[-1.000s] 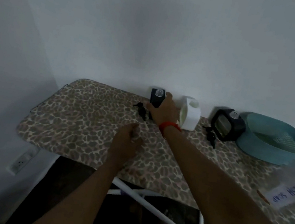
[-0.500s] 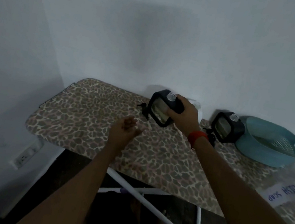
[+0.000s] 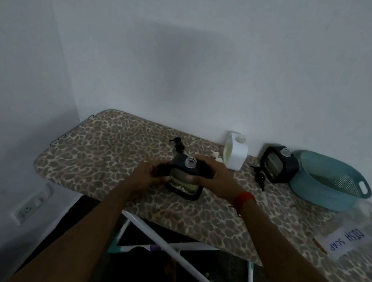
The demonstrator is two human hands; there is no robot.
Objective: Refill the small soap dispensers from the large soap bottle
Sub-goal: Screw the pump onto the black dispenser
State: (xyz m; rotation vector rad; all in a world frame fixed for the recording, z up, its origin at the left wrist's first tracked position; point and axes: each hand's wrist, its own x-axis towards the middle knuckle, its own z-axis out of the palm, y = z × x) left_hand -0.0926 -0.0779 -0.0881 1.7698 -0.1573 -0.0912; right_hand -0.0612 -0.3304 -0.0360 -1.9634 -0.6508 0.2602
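A small black-framed soap dispenser (image 3: 185, 180) with an open neck stands on the leopard-print board (image 3: 104, 151) in front of me. My right hand (image 3: 215, 179) grips its right side. My left hand (image 3: 150, 174) holds its left side. Its black pump (image 3: 178, 145) lies behind it. A white dispenser (image 3: 236, 153) and a second black dispenser (image 3: 278, 165), both without pumps, stand at the back by the wall. The large clear bottle (image 3: 361, 231) labelled "DISH SOAP" with a black pump stands at the right.
A teal colander (image 3: 330, 182) sits at the back right. Another black pump (image 3: 259, 176) lies beside the second black dispenser. The board's white legs (image 3: 176, 250) cross below. A wall socket (image 3: 31, 206) is low on the left wall.
My right hand lifted the black dispenser from the back wall and brought it down toward me onto the board. My left hand moved in and took its left side.
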